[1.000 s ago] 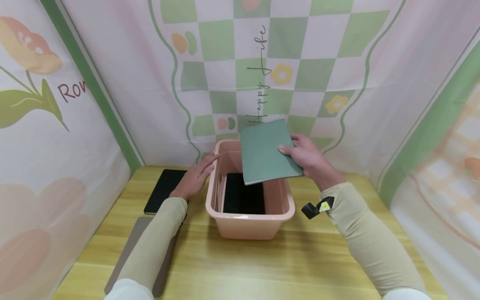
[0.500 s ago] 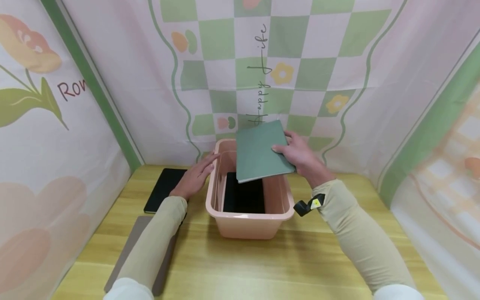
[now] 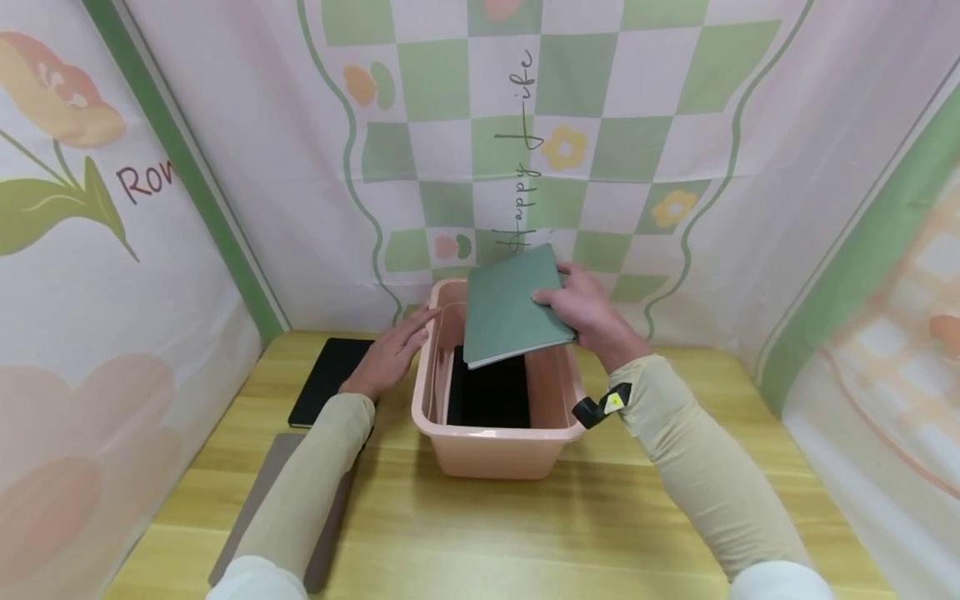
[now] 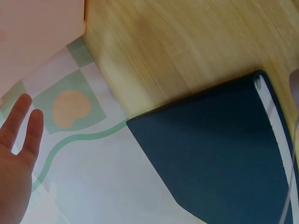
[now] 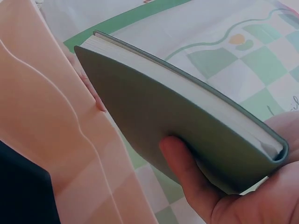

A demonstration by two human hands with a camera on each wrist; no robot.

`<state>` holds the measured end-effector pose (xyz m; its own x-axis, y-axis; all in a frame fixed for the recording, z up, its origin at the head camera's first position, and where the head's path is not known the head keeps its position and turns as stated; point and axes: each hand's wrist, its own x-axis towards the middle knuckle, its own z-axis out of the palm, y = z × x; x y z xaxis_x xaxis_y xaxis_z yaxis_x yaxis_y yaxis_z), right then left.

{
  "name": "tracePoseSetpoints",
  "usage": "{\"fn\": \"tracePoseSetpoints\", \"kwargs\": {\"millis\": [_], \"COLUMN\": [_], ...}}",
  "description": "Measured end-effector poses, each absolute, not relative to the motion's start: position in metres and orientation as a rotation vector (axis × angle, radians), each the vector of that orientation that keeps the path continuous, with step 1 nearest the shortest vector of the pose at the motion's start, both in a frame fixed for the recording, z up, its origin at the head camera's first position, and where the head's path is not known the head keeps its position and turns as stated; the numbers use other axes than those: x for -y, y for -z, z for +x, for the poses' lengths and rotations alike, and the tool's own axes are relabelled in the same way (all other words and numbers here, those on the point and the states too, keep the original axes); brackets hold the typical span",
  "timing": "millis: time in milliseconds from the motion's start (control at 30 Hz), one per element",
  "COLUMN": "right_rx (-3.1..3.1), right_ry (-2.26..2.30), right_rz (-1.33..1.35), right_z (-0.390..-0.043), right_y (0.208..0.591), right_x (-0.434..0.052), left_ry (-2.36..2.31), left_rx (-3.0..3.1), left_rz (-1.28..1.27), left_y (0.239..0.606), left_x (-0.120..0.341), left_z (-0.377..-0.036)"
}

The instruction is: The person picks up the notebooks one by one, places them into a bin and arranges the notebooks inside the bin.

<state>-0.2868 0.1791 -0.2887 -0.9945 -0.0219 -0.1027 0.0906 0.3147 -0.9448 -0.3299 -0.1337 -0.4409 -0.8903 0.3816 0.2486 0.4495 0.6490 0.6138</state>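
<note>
Green notebook [image 3: 512,304] in right hand [image 3: 588,312]

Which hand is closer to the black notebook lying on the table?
Left. The left hand hovers just above the black notebook; the right hand holds a green book over the bin.

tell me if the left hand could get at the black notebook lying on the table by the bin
Probably yes. The left hand rests open against the pink bin, holding nothing, and the black notebook lies uncovered on the table just beside it, nothing between.
</note>
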Motion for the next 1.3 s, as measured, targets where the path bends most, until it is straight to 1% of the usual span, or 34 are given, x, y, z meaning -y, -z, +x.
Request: {"fn": "tracePoseSetpoints", "kwargs": {"millis": [133,500,733,1100,1300], "right_rx": [-2.495,-2.445,-2.491,-2.487,-2.508], "right_ry": [1.752,1.799,1.752,1.726,1.676], "right_rz": [0.084,0.015,0.053,0.022,0.073], "right_z": [-0.289,-0.295,-0.3,-0.308,-0.309], "right_y": [0.292,0.296,0.3,0.301,0.305], "right_x": [-0.174,-0.162,-0.158,-0.153,-0.146], "left_ry": [1.075,1.082,1.096,1.102,1.113], "left_rx": [2.77,2.776,2.778,2.768,2.758], "left_rz": [-0.699,-0.705,-0.696,-0.694,-0.716], "left_y": [0.439,0.438,0.44,0.442,0.443], "left_x": [0.133,0.133,0.132,0.134,0.135], "left_z": [-0.329,-0.328,-0.329,-0.331,-0.333]}}
